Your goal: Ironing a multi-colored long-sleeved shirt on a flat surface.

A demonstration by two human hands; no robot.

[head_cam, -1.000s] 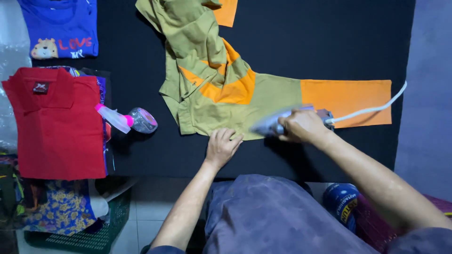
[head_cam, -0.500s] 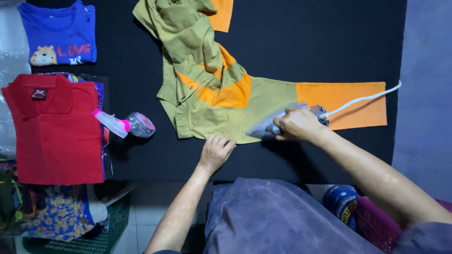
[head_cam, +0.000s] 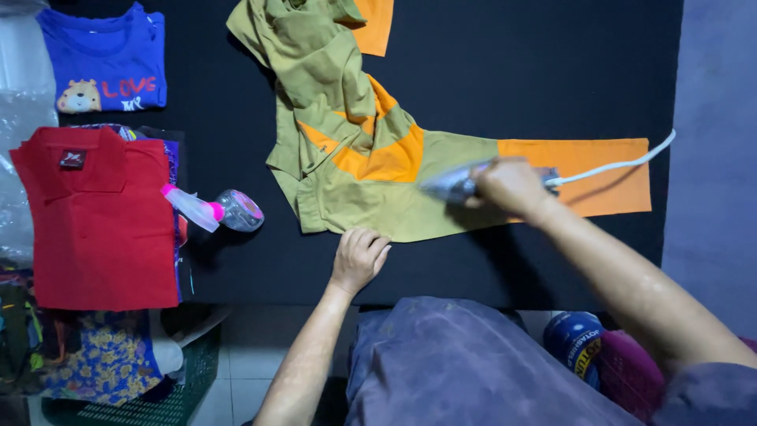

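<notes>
Our right hand (head_cam: 512, 188) grips the iron (head_cam: 453, 185); our left hand (head_cam: 359, 256), at 7 o'clock, lies open, flat on the garment (head_cam: 371, 205); lingering risks scorching.

Your work surface: black-covered table (head_cam: 512, 47), filling most of view. Olive and orange garment (head_cam: 355, 189) lies across centre, bunched toward 12 o'clock, one orange-cuffed sleeve flat toward 3 o'clock. Iron (head_cam: 457, 186) rests on that sleeve, white cord (head_cam: 615, 166) trailing to 3 o'clock edge. Spray bottle (head_cam: 213, 210) on its side toward 9 o'clock, just beside garment. Folded red polo shirt (head_cam: 98, 221) at 9 o'clock, atop other folded cloth. Folded blue t-shirt (head_cam: 106, 59) at 10 o'clock. Your left hand (head_cam: 359, 256) flat on table at garment's 6 o'clock hem.
</notes>
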